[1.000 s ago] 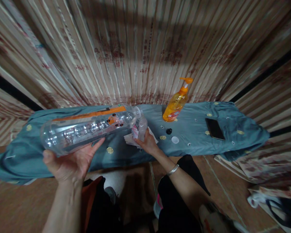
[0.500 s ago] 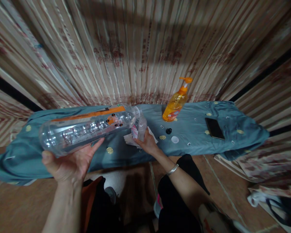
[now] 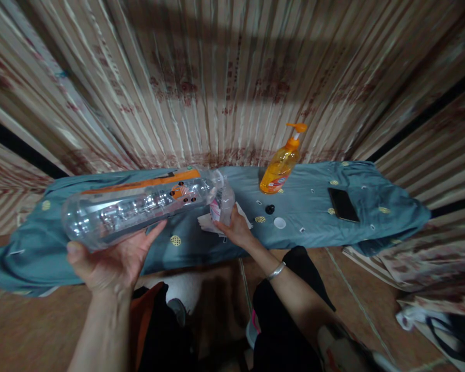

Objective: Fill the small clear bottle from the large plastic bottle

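Note:
A large clear plastic bottle point(image 3: 139, 209) with an orange label lies tipped on its side in my left hand point(image 3: 118, 258), which supports it from below with the thumb near its base. Its neck points right and meets the mouth of a small clear bottle point(image 3: 227, 202). My right hand point(image 3: 236, 227) grips that small bottle, which has a pink-and-white label. Beneath it is a folded white tissue point(image 3: 206, 224) on the cloth. Whether liquid passes between the two bottles is too unclear to tell.
An orange pump bottle point(image 3: 278, 170) stands at the back of the teal cloth point(image 3: 310, 206). Nearby lie a small black cap point(image 3: 270, 209) and a white round lid point(image 3: 279, 222). Farther right is a black phone point(image 3: 343, 204). A pleated curtain point(image 3: 217, 77) hangs behind.

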The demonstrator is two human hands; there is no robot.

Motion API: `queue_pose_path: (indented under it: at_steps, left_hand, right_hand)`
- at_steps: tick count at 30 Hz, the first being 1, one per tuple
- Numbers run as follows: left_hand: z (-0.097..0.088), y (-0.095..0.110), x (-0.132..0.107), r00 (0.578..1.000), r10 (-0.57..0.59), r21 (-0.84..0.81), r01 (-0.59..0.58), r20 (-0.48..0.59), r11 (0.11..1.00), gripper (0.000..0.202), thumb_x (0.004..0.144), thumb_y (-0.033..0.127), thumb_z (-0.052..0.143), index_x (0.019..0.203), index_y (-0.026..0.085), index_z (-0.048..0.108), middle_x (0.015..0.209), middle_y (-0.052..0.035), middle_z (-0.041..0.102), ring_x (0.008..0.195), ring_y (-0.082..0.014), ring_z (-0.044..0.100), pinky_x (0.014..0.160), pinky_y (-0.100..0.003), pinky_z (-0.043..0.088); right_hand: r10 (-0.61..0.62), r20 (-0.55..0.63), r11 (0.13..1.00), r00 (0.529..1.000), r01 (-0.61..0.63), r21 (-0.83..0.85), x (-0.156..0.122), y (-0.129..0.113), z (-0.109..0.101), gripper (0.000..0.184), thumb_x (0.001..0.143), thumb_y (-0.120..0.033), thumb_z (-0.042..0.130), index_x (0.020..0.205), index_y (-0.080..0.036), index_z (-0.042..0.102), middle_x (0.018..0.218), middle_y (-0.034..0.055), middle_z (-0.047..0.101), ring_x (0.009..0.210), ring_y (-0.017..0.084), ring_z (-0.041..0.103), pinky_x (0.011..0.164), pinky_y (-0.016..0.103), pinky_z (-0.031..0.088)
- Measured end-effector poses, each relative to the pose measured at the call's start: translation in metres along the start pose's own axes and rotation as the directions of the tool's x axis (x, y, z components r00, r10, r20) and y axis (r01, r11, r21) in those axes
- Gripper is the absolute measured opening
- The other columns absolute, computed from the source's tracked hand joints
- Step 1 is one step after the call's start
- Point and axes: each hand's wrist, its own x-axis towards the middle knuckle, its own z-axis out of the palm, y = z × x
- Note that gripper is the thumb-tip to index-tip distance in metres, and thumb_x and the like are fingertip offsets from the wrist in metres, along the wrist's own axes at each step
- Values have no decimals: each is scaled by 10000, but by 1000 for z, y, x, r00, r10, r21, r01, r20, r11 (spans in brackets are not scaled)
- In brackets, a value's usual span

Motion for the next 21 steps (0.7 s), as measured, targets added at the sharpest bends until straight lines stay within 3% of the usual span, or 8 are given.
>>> queue_pose_path:
  at_steps: [10, 15, 21]
  left_hand:
    - [6, 2, -3, 1000, 9, 57, -8, -5, 998, 1080, 349, 770, 849, 1263, 218, 686, 1407, -223, 622, 1422, -573, 407, 694, -525, 653]
    - [8, 2, -5, 1000, 9, 43, -8, -19, 999, 1100, 312, 739, 871, 1279, 250, 683, 1421, -194, 619, 1432, -571, 396, 712, -535, 659]
    - [12, 5, -8, 1000, 15, 66, -13, -21, 998, 1068, 322, 732, 876, 1272, 281, 689, 1410, -168, 634, 1456, -555, 370, 696, -525, 665]
  right_hand:
    - [-3, -13, 1000, 1000, 3, -4, 1, 0, 0, 768, 825, -339, 762, 1484, -150, 416, 1313, 152, 693, 1189, 340, 703, 1021, 520, 598]
    - [1, -16, 1000, 1000, -1, 11, 2, 3, 2, 800, 813, -367, 771, 1495, -147, 416, 1241, 149, 717, 1147, 354, 721, 987, 523, 616]
    - [-38, -11, 999, 999, 38, 23, 1, 5, 1, 786, 826, -365, 745, 1513, -173, 415, 1310, 129, 682, 1182, 350, 702, 997, 538, 614]
